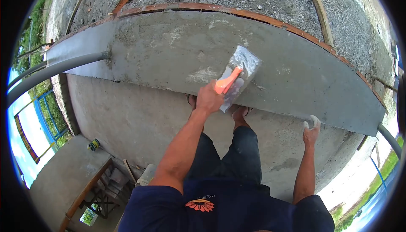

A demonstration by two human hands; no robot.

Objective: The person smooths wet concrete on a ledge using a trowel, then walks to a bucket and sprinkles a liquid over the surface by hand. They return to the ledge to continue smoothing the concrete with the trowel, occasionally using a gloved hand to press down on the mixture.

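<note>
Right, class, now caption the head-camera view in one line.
Left hand holds an orange-handled finishing trowel at a grey concrete ledge, right hand by its near edge.

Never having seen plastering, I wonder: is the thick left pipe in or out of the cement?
In: the pipe's end disappears into the cement.

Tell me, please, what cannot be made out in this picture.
All in the head view:
Finishing trowel: blade's underside, hidden by the blade itself.
Left hand: fingertips, hidden by the hand and the trowel's handle.
Feet: partly hidden by the concrete's near edge.
Shirt: small lettering, too small to read reliably.
Grey pipe at left: outer end, cut off by the dark lens rim.
</note>
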